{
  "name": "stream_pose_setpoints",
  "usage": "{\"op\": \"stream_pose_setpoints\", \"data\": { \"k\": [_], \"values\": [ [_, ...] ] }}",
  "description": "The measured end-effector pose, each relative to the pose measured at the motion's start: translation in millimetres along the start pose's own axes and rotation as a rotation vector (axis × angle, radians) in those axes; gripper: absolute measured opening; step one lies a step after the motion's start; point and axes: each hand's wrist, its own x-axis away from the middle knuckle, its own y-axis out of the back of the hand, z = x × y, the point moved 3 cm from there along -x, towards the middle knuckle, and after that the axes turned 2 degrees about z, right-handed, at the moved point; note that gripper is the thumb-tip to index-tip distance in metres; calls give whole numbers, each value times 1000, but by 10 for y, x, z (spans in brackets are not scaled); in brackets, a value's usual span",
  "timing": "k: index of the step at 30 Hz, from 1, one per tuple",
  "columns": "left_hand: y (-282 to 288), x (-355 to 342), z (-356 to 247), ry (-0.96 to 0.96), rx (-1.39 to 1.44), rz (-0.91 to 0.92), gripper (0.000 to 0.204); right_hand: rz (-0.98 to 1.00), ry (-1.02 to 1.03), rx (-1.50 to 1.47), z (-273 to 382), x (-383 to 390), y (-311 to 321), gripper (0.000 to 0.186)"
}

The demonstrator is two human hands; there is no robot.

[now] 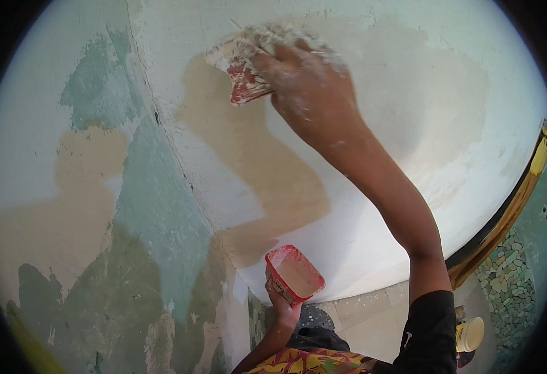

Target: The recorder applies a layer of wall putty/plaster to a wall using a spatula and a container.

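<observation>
My right hand (304, 81), smeared with pale paste, is raised high against the white wall (373, 249). Its fingers are closed round a red spreader (246, 87) caked with the same paste, pressed on or very near the wall. Motion blurs the fingers, and part of the tool is hidden under them. Low down near the wall corner, my left hand (281, 305) grips a red rectangular tub (294, 272) from its left side and below. Smooth, pale beige paste lies inside the tub, which is tilted so that its open top shows.
A cracked corner line (177, 153) divides the white wall from a patchy green wall (155, 212) on the left. Damp-looking tan shading (454, 87) spreads at upper right. A wooden frame edge (498, 230), pebbled floor (507, 274) and yellow bucket (471, 335) are at right.
</observation>
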Motion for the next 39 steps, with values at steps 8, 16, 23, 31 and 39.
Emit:
{"op": "stream_pose_setpoints", "data": {
  "k": [8,16,23,31,39],
  "values": [
    [-36,22,-3,2,-33,-12,57,232,-218,-121,313,464,-133,33],
    [116,-8,79,45,-23,43,57,66,-140,35,0,13,30,30],
    [-76,55,-56,22,3,23,58,201,-69,-97,440,675,-181,34],
    [-96,28,-16,20,36,31,56,261,-218,136,-33,356,4,27],
    [-9,22,-36,-21,47,16,54,-26,-120,175,-273,504,284,36]
  ]
}}
